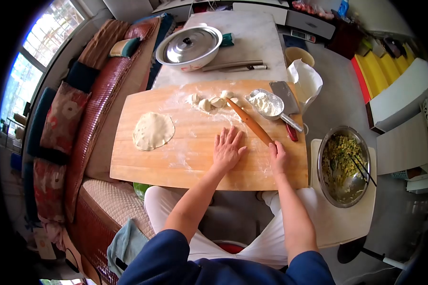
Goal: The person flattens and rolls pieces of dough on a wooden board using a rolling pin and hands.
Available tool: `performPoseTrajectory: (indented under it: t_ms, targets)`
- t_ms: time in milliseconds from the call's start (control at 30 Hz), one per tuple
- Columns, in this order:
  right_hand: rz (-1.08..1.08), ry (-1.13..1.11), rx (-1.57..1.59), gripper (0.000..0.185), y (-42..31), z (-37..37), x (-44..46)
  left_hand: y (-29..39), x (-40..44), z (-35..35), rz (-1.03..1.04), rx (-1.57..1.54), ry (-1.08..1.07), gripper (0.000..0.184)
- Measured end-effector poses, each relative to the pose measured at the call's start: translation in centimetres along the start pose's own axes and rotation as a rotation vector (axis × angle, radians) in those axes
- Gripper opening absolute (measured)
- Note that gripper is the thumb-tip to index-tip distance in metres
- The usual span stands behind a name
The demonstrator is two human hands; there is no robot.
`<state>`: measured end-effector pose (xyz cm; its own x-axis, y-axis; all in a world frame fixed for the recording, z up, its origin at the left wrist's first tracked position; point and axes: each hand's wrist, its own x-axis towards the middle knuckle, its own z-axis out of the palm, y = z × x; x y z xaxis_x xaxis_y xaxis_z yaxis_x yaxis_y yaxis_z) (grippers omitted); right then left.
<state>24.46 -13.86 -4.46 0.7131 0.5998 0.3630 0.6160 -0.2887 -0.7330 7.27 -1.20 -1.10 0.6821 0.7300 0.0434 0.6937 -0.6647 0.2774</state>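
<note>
My left hand (228, 149) lies flat on the floured wooden board (195, 166), fingers spread. My right hand (278, 157) grips the lower end of a wooden rolling pin (252, 124), which slants up and left toward several dough pieces (217, 101) at the board's far side. A rolled dough round (153, 131) rests on the board's left part. Beside the pin is a metal scoop (267, 104) of flour. A cleaver (285, 95) with a red handle lies at the right edge, its handle partly under the scoop.
A lidded metal basin (189, 47) stands on the table (176, 80) beyond the board, near metal rods (233, 65). To the right, a steel bowl (345, 166) holds green filling and dark chopsticks. A white bag (305, 80) is past the cleaver. A sofa (100, 104) runs along the left.
</note>
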Motion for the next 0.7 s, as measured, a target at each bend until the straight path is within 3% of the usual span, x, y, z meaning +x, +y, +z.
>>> performPoseTrajectory:
  t_ms: [100,233,333,467,533,700]
  targets:
    - [-0.02,0.027,0.002,0.031,0.4,0.3,-0.2,-0.2,0.0,0.2,0.034,-0.016,-0.005,0.067]
    - [0.001,-0.01,-0.008,0.029,0.1,-0.2,0.0,-1.0,-1.9,0.4,0.321,0.045,-0.062,0.065]
    - [0.007,0.018,0.012,0.028,0.0,-0.2,-0.1,-1.2,-2.6,-1.6,0.414,0.055,-0.222,0.063]
    - [0.113,0.032,0.19,0.029,0.0,-0.7,0.0,-3.2,3.8,0.9,0.287,-0.468,0.171,0.034]
    - [0.203,0.05,0.195,0.031,0.3,-0.8,-0.1,-0.3,7.5,-2.5,0.272,-0.286,0.32,0.021]
    - [0.208,0.076,0.291,0.031,0.2,-0.7,-0.1,4.8,16.3,-0.4,0.291,-0.249,0.248,0.012]
